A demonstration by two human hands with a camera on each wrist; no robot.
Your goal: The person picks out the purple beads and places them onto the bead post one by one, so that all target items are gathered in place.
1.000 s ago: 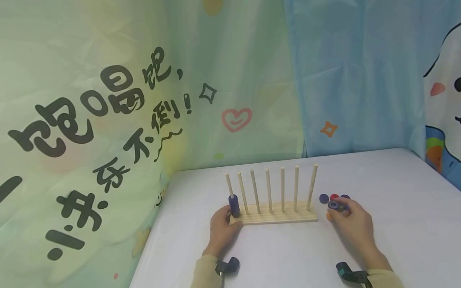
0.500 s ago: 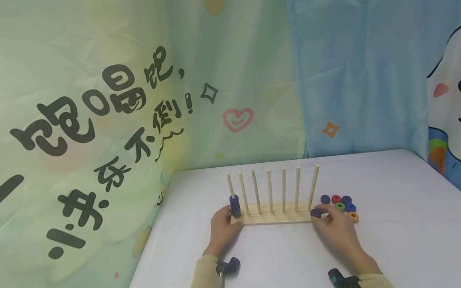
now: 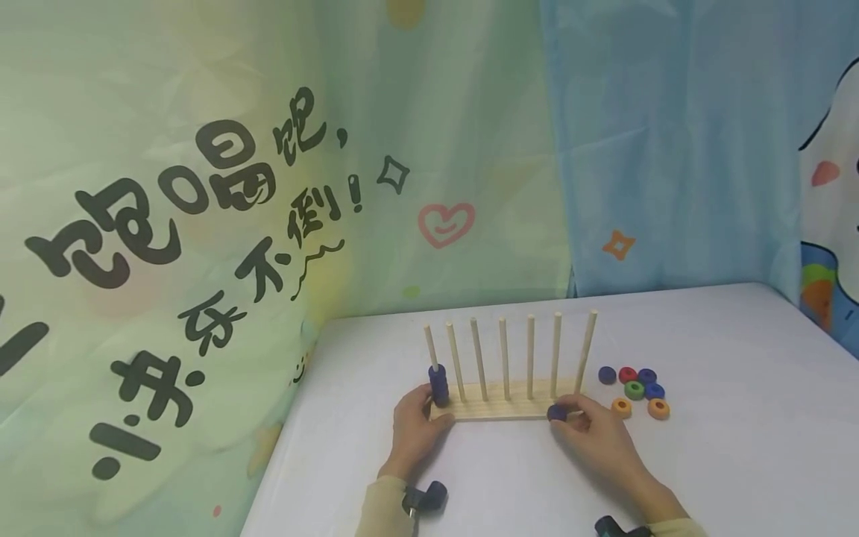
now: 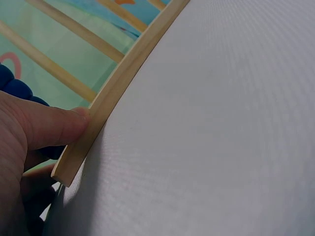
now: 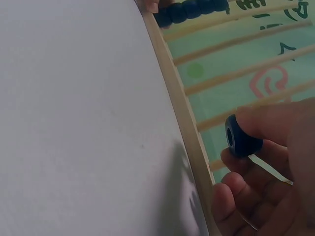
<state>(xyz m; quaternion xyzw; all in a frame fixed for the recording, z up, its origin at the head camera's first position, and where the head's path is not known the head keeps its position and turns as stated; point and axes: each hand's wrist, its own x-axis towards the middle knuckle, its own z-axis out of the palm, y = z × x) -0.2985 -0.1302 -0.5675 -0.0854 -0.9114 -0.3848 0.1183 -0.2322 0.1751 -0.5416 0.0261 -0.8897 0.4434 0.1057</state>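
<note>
Btm edge, nearest: pale sleeves (image 3: 384,511) w/ a small dark wrist cam (image 3: 432,495) on each arm, the R one partly cut off. Lower ctr, L hand (image 3: 412,429) grips the left end of the wooden peg rack (image 3: 496,409), thumb on its front edge. Lower right of ctr, R hand (image 3: 600,438) pinches a dark-blue bead (image 5: 242,141) w/ its fingers, hole showing in the right-wrist view. In the head view that bead overlaps the rack's front edge, near the right end, off the pegs; can't tell if it touches wood. R hand blocks part of the rack's right front corner.

Rack sits on the white desk (image 3: 517,485), w/ a row of seven pegs (image 3: 503,358); leftmost carries a dark-blue bead stack (image 3: 438,386), L hand just beside it.

Right of rack, loose beads: two orange beads (image 3: 659,409), one just past R hand; then a green bead (image 3: 634,390) & blue bead (image 3: 654,391); farther, a red bead (image 3: 627,374) btwn two purple-blue beads (image 3: 607,375).

Behind: green backdrop (image 3: 496,112) upper left/ctr w/ dark lettering (image 3: 224,164); blue curtain (image 3: 671,134) upper right.
</note>
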